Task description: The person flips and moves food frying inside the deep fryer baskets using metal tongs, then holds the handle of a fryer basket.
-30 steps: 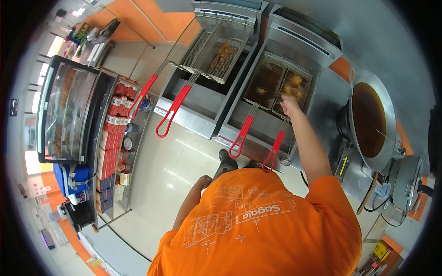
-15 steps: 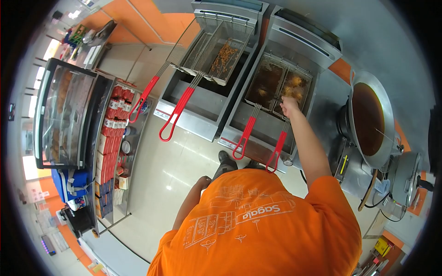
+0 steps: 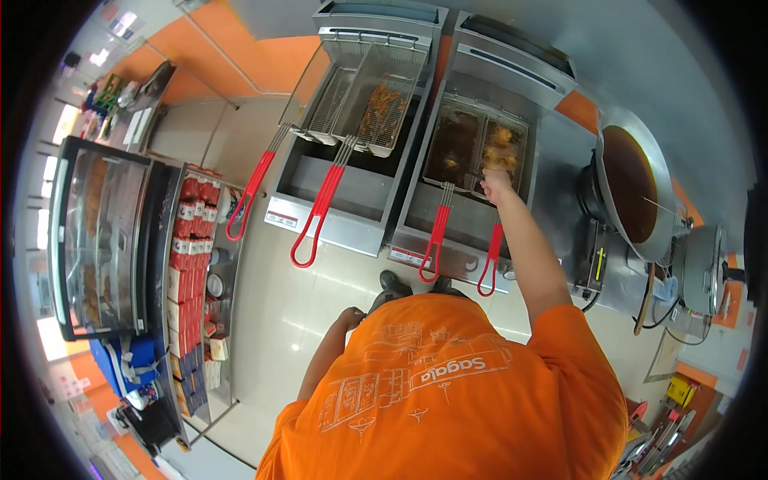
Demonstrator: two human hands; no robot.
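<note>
My right hand [image 3: 496,184] is closed at the near edge of the right basket in the right fryer [image 3: 448,210]; what its fingers hold is too small to make out. Just beyond it, golden pieces [image 3: 502,144] fry in dark oil. The basket's red handle [image 3: 491,260] hangs below the wrist, beside a second red handle [image 3: 436,240]. My left hand [image 3: 350,318] is low by my left thigh, its fingers curled and partly hidden, and its contents cannot be made out.
Raised baskets over the left fryer [image 3: 328,180] hold fried bits [image 3: 384,112], their red handles jutting out. At right stands a wok of brown liquid [image 3: 632,184]. A glass display case [image 3: 100,240] and a shelf of red boxes [image 3: 186,264] are on the left.
The view has turned slightly, shifting the fryers and wok left in the frame. My right hand stays at the basket's near edge, and my left hand remains by my thigh.
</note>
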